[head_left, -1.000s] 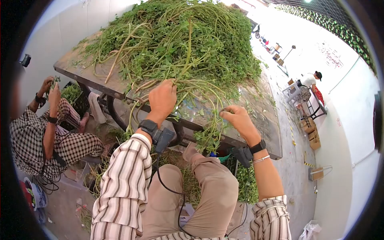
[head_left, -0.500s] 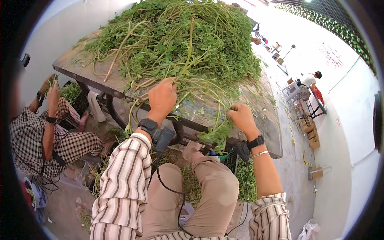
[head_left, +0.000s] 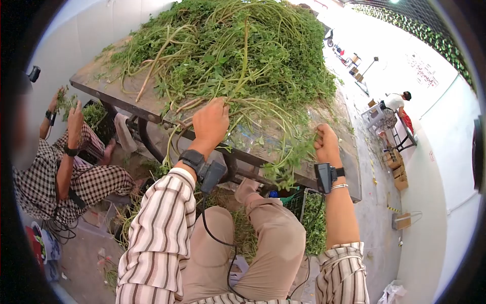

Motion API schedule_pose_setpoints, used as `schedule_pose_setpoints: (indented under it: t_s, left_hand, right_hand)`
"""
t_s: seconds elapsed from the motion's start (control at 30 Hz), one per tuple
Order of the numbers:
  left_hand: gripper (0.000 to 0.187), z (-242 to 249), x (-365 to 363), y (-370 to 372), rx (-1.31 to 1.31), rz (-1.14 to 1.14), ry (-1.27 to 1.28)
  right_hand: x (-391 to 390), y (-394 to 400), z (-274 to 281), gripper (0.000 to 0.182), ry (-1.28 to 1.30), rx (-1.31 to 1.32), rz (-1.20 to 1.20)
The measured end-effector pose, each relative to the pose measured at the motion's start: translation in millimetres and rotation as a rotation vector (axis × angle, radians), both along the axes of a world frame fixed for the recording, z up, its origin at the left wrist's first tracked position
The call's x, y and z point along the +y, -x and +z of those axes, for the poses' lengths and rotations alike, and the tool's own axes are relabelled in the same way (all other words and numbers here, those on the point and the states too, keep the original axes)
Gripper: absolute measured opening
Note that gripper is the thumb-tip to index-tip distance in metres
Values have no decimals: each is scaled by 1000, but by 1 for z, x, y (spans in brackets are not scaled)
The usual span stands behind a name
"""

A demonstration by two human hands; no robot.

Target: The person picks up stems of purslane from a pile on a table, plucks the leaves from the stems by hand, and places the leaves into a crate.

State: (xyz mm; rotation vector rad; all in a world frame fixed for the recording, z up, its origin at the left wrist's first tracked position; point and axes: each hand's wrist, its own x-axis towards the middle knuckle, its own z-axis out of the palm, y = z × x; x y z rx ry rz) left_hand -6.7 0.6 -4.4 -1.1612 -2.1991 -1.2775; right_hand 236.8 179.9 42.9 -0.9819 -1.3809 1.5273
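Observation:
My left hand [head_left: 210, 121] is closed round the thick end of a bundle of long green stems [head_left: 268, 105] at the front of the table. The stems arch to the right, and their leafy tips [head_left: 283, 169] droop over the table's edge. Just right of these tips, my right hand [head_left: 328, 144] is raised with thumb and fingers pinched together. Whatever is between its fingers is too small to make out. A large heap of leafy green stems [head_left: 217, 55] lies behind both hands. One thick stem [head_left: 245, 50] rises upright from it.
The dark-edged table [head_left: 93, 76] carries the heap. Below it on the right stands a crate of greens [head_left: 315, 230]. At left, a seated person's hand [head_left: 75, 119] is beside a small sprig. Another person [head_left: 394, 103] bends over a table at far right, near cardboard boxes [head_left: 397, 167].
My right hand has moved up and to the right, away from the stems beside it. My left hand keeps its grip on the stems, almost unmoved. The seated person's hands have shifted slightly.

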Motion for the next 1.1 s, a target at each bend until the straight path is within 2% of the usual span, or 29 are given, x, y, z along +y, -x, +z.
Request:
schedule_pose_setpoints:
  t_s: [0.13, 0.23, 0.3, 0.33, 0.4, 0.43, 0.5, 0.53, 0.6, 0.63, 0.7, 0.73, 0.8, 0.83, 0.87, 0.93, 1.1]
  left_hand:
    - [18, 1, 1, -1, -2, 10, 5]
    - [18, 2, 0, -1, -5, 10, 10]
    - [18, 3, -1, -2, -2, 14, 27]
    - [18, 1, 0, -1, -2, 10, 26]
    - [22, -5, 3, 3, 69, 22, -12]
    - [22, -5, 3, 3, 68, 19, -13]
    - [22, -3, 2, 2, 57, 32, 27]
    - [22, -2, 2, 1, 56, 31, 27]
    - [19, 2, 0, -1, 15, 30, 34]
    - [19, 3, 0, -1, 16, 30, 34]
    - [18, 4, -1, -2, 11, 23, 51]
    - [18, 5, -1, -2, 12, 23, 51]
    - [19, 5, -1, -2, 5, 17, 39]
    - [19, 3, 0, -1, 4, 18, 39]
    - [20, -1, 2, 0, 36, 21, 18]
    - [22, -2, 1, 2, 66, 27, -4]
    - [21, 2, 0, -1, 8, 24, 36]
  right_hand:
    - [3, -22, 11, 8, 79, 118, 59]
    - [-4, -34, 14, 9, 28, 74, -41]
    - [-15, -44, 12, 13, -491, 13, -41]
    - [-7, -56, 9, 13, -492, 12, -45]
    - [16, -82, 1, 10, -1066, -645, -84]
    - [3, -79, 11, 10, -1066, -647, -87]
    - [-24, -72, 29, 12, -478, -174, 179]
    - [-24, -69, 28, 12, -478, -175, 178]
    - [-24, -60, 28, 16, 64, -31, 254]
    - [-35, -50, 28, 16, 64, -30, 254]
    - [-58, -27, 27, 19, -171, -328, 233]
    - [-61, -23, 24, 19, -171, -327, 234]
    - [-65, -16, 16, 25, -356, -634, 437]
    - [-67, -12, 12, 32, -473, -719, 457]
    - [-70, -7, 13, 32, -473, -720, 458]
    - [-77, 1, 16, 37, -624, -972, 403]
    - [-67, 7, 6, 33, -698, -1014, 352]
